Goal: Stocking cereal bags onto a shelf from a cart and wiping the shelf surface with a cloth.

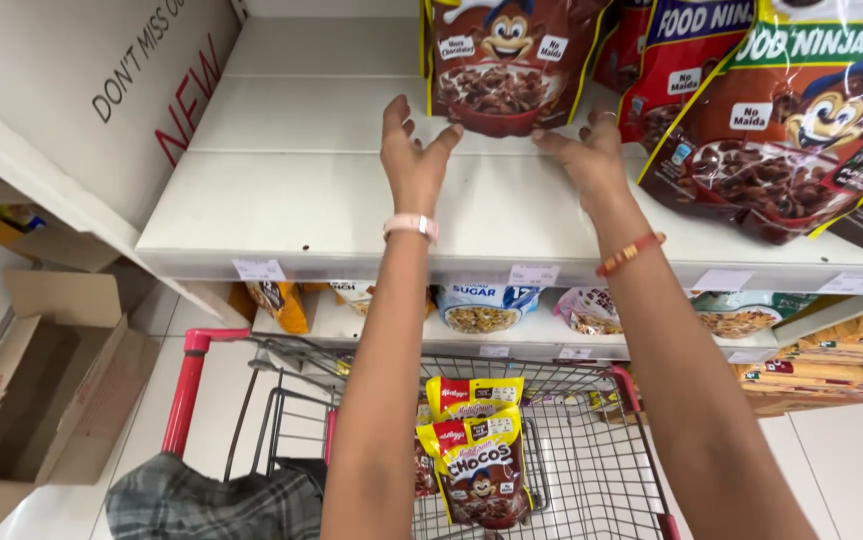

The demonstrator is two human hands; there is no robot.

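Fingers of both hands spread wide at the foot of an upright brown cereal pouch [504, 65] on a white shelf [292, 200].

Left hand [414, 160], with a pale pink wristband, has its fingertips at the pouch's lower left corner; right hand [592, 160], with an orange thread bracelet, reaches the lower right corner, and neither closes round it, though whether the tips actually touch the pouch is hard to make out. The pouch's top is cut off by the frame; its long axis runs up and down, its printed face toward the camera. Larger pouches of the same kind [802, 130] lean at the right, partly out of view. Below, a red-handled wire trolley [602, 440] holds two yellow-topped cereal pouches [477, 465] standing upright, the arms hiding part of the basket. An open cardboard box [47, 390] sits at left, its contents not visible.
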